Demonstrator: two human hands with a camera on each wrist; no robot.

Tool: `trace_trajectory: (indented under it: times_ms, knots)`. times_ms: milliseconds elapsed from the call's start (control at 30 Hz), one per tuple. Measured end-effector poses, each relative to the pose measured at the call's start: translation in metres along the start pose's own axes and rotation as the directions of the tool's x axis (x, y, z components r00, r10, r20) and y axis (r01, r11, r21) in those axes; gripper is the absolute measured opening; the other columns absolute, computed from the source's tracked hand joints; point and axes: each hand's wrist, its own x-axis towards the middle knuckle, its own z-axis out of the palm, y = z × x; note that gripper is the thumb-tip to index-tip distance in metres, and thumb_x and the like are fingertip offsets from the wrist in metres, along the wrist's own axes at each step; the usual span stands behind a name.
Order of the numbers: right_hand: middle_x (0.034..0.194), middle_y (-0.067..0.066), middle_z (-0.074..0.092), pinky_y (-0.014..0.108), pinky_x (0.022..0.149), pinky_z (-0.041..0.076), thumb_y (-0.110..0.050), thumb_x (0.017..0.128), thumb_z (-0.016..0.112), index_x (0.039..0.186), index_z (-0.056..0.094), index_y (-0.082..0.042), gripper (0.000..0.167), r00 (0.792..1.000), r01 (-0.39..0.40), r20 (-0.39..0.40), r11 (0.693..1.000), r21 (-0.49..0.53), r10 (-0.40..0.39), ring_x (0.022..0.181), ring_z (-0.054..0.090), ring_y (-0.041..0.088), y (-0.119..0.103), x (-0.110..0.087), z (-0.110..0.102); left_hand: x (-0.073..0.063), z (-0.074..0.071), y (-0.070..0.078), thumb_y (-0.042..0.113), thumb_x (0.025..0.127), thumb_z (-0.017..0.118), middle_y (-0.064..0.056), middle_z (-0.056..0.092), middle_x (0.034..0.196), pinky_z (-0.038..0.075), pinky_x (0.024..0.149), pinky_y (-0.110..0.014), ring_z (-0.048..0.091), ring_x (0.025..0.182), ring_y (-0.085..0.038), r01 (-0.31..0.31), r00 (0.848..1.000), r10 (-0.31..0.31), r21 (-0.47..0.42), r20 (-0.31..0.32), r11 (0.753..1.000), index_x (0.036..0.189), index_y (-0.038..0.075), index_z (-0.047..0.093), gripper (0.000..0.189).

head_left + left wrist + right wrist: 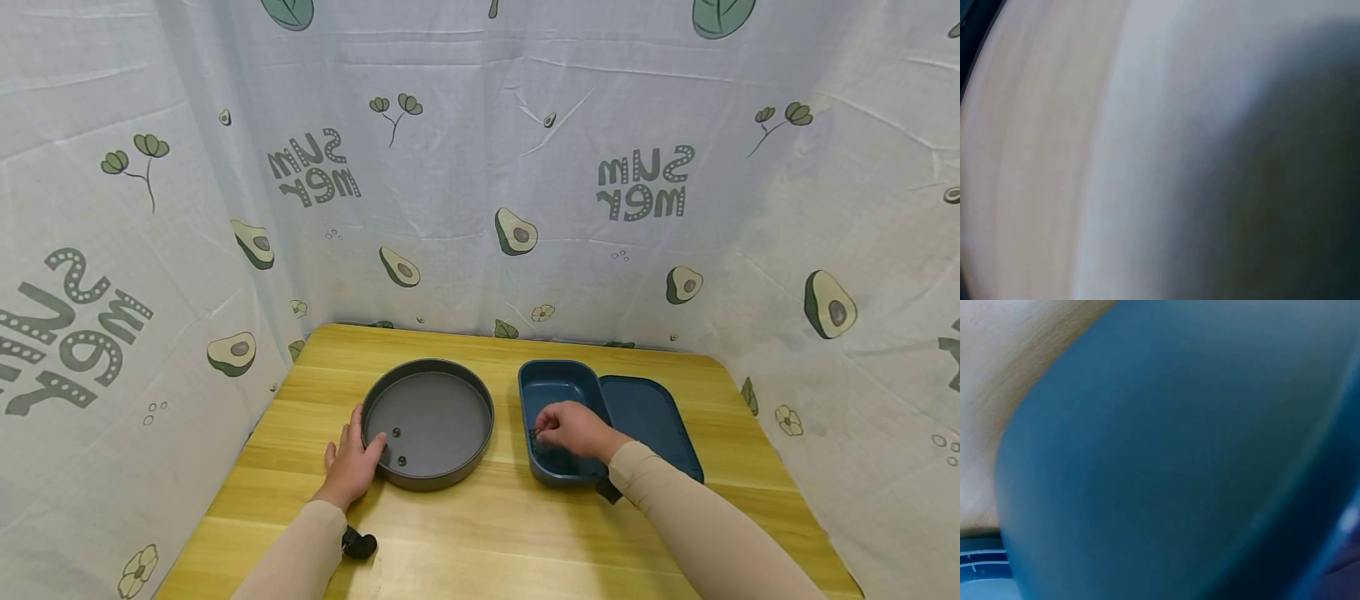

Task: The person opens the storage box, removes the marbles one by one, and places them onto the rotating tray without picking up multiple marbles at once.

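Observation:
In the head view, a round dark grey pan (438,408) stands on the left of the table, with two small dark balls (402,461) on its floor. My left hand (352,462) rests at the pan's left side, fingers spread along the outer wall and thumb over the rim. Inside a deep blue box (558,372) is my right hand (573,429), its fingers curled. A small dark ball (533,433) shows at its fingertips. The left wrist view is too blurred to show the hand; the box's outer wall (1166,437) fills most of the right wrist view.
A flat blue lid (651,417) lies against the right side of the box. The wooden table (480,533) meets a printed white cloth (450,167) at the back and sides. Each wrist carries a black strap piece (360,545).

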Motion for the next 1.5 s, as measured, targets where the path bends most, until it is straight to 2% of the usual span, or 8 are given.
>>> trace_trajectory:
  times_ms: [200, 433, 633, 867, 1100, 1500]
  knots:
    - [0.085, -0.007, 0.073, 0.032, 0.074, 0.055, -0.014, 0.097, 0.075, 0.100, 0.075, -0.014, 0.003, 0.999, 0.026, -0.034, 1.000, 0.017, -0.026, 0.078, 0.065, 0.010, -0.003, 0.002, -0.001, -0.001, -0.001, 0.001, 0.039, 0.113, 0.046, -0.022, 0.012, 0.176, -0.013, 0.125, -0.070, 0.006, 0.163, -0.047, 0.003, 1.000, -0.003, 0.002, 0.007, 1.000, 0.171, 0.016, -0.001, 0.079]
    - [0.086, -0.007, 0.071, 0.032, 0.074, 0.055, -0.017, 0.100, 0.073, 0.103, 0.075, -0.016, 0.004, 0.997, 0.034, -0.076, 0.999, 0.010, -0.033, 0.079, 0.064, 0.009, -0.008, 0.003, -0.001, 0.001, 0.002, -0.002, 0.039, 0.111, 0.046, -0.025, 0.014, 0.175, -0.012, 0.124, -0.071, 0.009, 0.161, -0.050, -0.021, 1.000, 0.021, -0.010, -0.022, 1.000, 0.171, 0.014, 0.001, 0.079]
    - [0.087, -0.006, 0.069, 0.033, 0.072, 0.053, -0.018, 0.100, 0.073, 0.104, 0.075, -0.015, 0.005, 0.993, 0.038, -0.110, 0.999, 0.031, -0.034, 0.079, 0.062, 0.012, -0.014, 0.005, 0.001, 0.004, 0.004, -0.008, 0.042, 0.111, 0.043, -0.021, 0.010, 0.177, -0.016, 0.125, -0.069, 0.004, 0.163, -0.047, -0.012, 1.000, 0.012, -0.010, 0.008, 1.000, 0.171, 0.019, -0.006, 0.080]
    - [0.087, -0.005, 0.069, 0.031, 0.071, 0.052, -0.017, 0.100, 0.072, 0.107, 0.075, -0.011, 0.009, 0.988, 0.027, -0.153, 0.998, 0.051, -0.018, 0.078, 0.061, 0.012, -0.024, 0.011, 0.006, 0.005, 0.004, -0.008, 0.040, 0.111, 0.043, -0.022, 0.010, 0.176, -0.016, 0.125, -0.069, 0.007, 0.163, -0.047, -0.010, 1.000, 0.010, -0.009, 0.010, 1.000, 0.171, 0.018, -0.005, 0.080]
    - [0.087, -0.002, 0.071, 0.030, 0.069, 0.051, -0.017, 0.099, 0.074, 0.106, 0.076, -0.011, 0.009, 0.985, 0.031, -0.170, 0.997, 0.066, -0.019, 0.076, 0.061, 0.011, -0.038, 0.016, 0.011, 0.005, 0.005, -0.007, 0.040, 0.111, 0.044, -0.024, 0.012, 0.176, -0.015, 0.125, -0.069, 0.014, 0.161, -0.049, -0.011, 1.000, 0.011, -0.004, -0.002, 1.000, 0.171, 0.018, -0.003, 0.079]
    - [0.082, -0.004, 0.067, 0.029, 0.065, 0.047, -0.018, 0.099, 0.074, 0.107, 0.076, -0.013, 0.009, 0.986, 0.065, -0.159, 0.995, 0.076, -0.052, 0.071, 0.056, 0.012, -0.060, 0.028, 0.021, 0.005, 0.005, -0.007, 0.040, 0.111, 0.043, -0.024, 0.011, 0.176, -0.016, 0.125, -0.069, 0.014, 0.161, -0.049, -0.009, 1.000, 0.009, -0.005, 0.002, 1.000, 0.171, 0.018, -0.005, 0.079]
